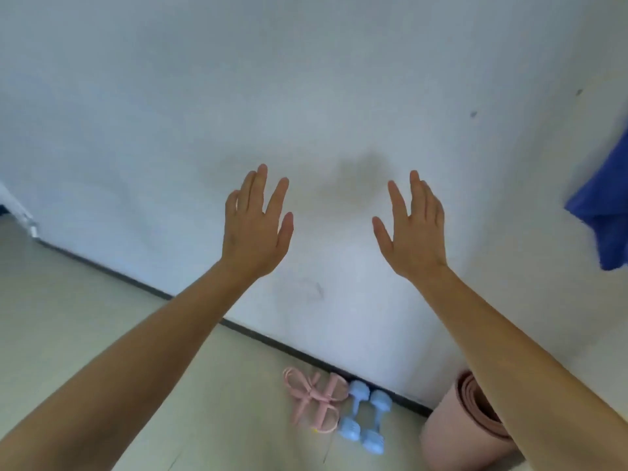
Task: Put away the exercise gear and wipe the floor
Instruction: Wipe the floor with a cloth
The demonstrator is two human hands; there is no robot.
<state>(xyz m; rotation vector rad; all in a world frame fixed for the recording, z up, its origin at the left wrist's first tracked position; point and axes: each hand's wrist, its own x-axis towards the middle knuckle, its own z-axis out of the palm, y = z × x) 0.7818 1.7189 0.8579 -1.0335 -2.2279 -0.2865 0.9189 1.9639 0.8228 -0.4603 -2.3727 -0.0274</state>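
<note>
Two blue dumbbells [354,409], one rolled mat [452,433] — left hand [253,229], right hand [416,232] both spread, empty

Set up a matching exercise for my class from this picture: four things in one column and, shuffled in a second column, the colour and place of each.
Things
1. dumbbells
2. mat
3. cloth
4. pull band

Descriptions
A. pink, rolled up, partly hidden behind the right forearm
B. dark blue, up at the picture's right edge
C. pink, lying on the floor just left of the dumbbells
D. light blue, a pair side by side on the floor

Pairs: 1-D, 2-A, 3-B, 4-C
</note>
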